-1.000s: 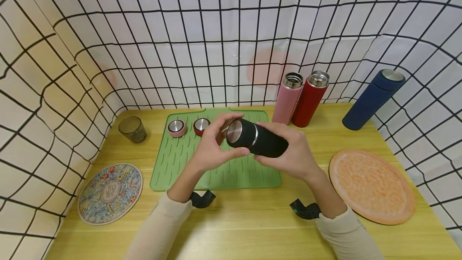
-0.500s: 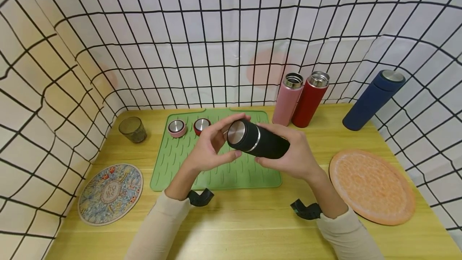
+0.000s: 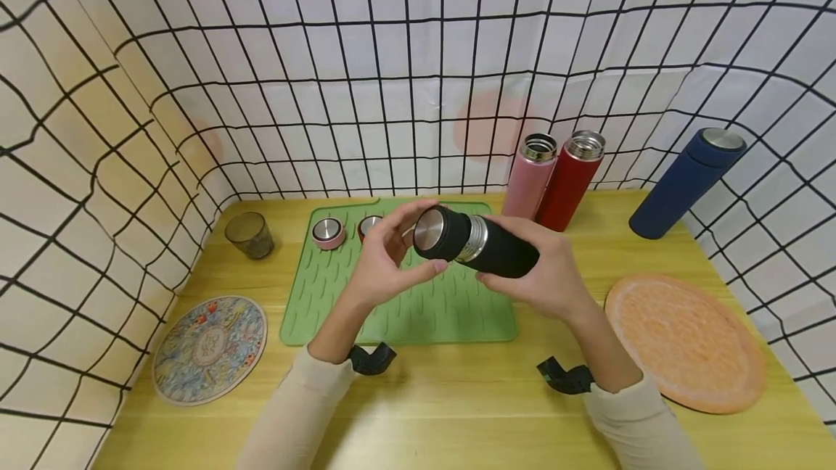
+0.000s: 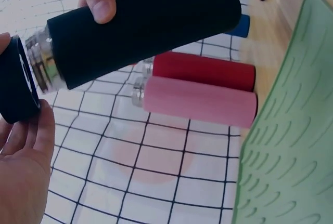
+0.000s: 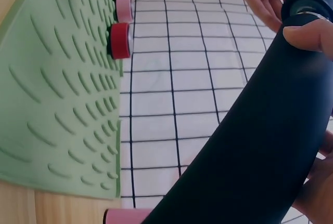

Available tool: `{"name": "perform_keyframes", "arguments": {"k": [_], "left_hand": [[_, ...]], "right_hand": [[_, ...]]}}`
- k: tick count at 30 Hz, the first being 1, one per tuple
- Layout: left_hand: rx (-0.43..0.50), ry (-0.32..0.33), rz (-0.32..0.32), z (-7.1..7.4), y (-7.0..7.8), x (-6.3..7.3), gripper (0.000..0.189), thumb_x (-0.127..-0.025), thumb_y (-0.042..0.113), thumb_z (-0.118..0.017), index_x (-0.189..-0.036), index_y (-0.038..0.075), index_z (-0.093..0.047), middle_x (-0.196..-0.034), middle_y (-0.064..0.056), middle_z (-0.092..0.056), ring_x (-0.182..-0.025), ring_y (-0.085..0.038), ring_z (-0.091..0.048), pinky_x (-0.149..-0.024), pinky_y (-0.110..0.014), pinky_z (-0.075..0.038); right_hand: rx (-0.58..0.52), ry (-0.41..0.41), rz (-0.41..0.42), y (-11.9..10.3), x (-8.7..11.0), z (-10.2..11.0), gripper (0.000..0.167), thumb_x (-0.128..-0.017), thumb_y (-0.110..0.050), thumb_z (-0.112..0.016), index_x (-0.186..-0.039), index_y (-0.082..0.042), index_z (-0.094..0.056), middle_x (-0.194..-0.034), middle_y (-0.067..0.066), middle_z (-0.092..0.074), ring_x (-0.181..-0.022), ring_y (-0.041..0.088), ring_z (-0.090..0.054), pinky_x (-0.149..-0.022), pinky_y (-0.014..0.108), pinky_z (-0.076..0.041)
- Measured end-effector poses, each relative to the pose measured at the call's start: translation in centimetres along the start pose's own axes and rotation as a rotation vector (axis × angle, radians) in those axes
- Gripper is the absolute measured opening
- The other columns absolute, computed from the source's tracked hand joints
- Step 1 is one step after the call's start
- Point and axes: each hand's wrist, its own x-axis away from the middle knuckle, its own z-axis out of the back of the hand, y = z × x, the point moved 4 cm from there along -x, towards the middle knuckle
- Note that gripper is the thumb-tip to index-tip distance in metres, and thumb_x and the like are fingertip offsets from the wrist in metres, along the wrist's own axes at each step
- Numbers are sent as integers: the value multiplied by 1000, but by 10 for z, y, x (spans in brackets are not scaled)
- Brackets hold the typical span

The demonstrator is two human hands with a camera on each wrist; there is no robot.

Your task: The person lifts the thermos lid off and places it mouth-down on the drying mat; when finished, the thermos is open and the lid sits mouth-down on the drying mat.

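Over the green mat (image 3: 418,318), my right hand (image 3: 547,267) grips a black thermos bottle (image 3: 504,249), tilted with its mouth toward the left. My left hand (image 3: 392,260) pinches the black lid (image 3: 444,233) by its sides, thumb below and fingers above. A bare steel neck (image 4: 46,60) shows between lid and bottle in the left wrist view; the lid sits off its threads or just at their end, I cannot tell which. On the mat's far left lie a pink lid (image 3: 328,233) and a red lid (image 3: 369,225), the red one partly behind my left hand.
Lidless pink (image 3: 529,176) and red (image 3: 570,183) bottles stand behind my right hand. A blue lidded bottle (image 3: 686,183) is at the far right. A brown glass (image 3: 250,236) and a patterned round mat (image 3: 209,350) are on the left, an orange round mat (image 3: 686,343) on the right.
The black lid has come away from the bottle's body, baring the steel neck. My right hand and the bottle have shifted slightly right. The whole head view has also shifted a little.
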Motion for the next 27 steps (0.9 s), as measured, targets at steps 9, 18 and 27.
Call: {"name": "perform_keyframes", "arguments": {"k": [9, 18, 27], "left_hand": [[-60, 100, 43, 15, 0, -1, 69, -80, -1, -85, -142, 0, -55, -139, -10, -60, -127, -23, -59, -103, -29, -54], [-113, 240, 212, 32, -13, -1, 67, -83, 4, -85, -143, 18, -58, -143, -3, -60, -134, -19, -56, -110, -29, -49], [-129, 318, 298, 42, -40, -2, 69, -85, 14, -86, -147, 23, -57, -147, -1, -57, -135, -19, -55, -115, -34, -46]], "right_hand": [[63, 114, -58, 16, -2, 32, 80, -74, -9, -92, -144, -28, -61, -131, 3, -70, -113, 0, -58, -92, 13, -49], [74, 267, -123, 39, 0, 71, 82, -79, -5, -88, -150, -30, -54, -135, 6, -67, -118, -6, -59, -99, 9, -46], [-86, 467, -175, 68, -1, 106, 75, -83, 1, -82, -149, -22, -55, -137, -1, -65, -118, 11, -63, -99, 15, -51]]}}
